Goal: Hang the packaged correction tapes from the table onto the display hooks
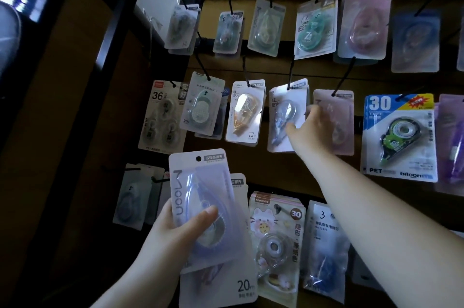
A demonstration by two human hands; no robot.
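On the head view, my left hand (185,227) grips a stack of tape packs (200,197) low before the display; the top one reads "NOON", with "20m" beneath. My right hand (310,124) pinches a pack (281,117) hanging on a mid-row hook (290,74), probably seating it. Next I must thread another pack's hole. A blue card (399,112) reads "30", "PET", "bitoon".

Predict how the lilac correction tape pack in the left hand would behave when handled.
Probably light: the left hand holds the lilac pack and another pack behind it. Likely fairly stiff: its card stands unsupported above the hand. The glossy blister may be slippery.
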